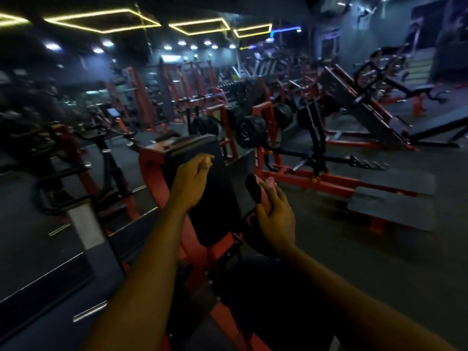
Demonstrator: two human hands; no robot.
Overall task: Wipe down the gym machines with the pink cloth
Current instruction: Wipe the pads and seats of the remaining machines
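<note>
The right hand [274, 216] grips the pink cloth [268, 192], its fingers curled round the bunched fabric and pressing it against the black handle [252, 187] on the right side of the nearest machine. The cloth shows between the fingers and the handle's rounded end, with a little more pink just below the hand. The left hand [192, 179] lies on the machine's long black pad [215, 219], knuckles up, its fingers bent inward at the far end. Motion blur hides whether they hold the pad's edge or merely rest, so its grip cannot be told. The pad slopes away from the camera and sits on a red frame [152, 171], which runs down between both bare forearms. Beyond the pad, a stack of black weight plates [250, 131] hangs on another red machine, and a low black platform [390, 198] lies on the dark floor to the right. More red and black machines fill the dim room behind, under yellow light strips [101, 21] on the ceiling.
</note>
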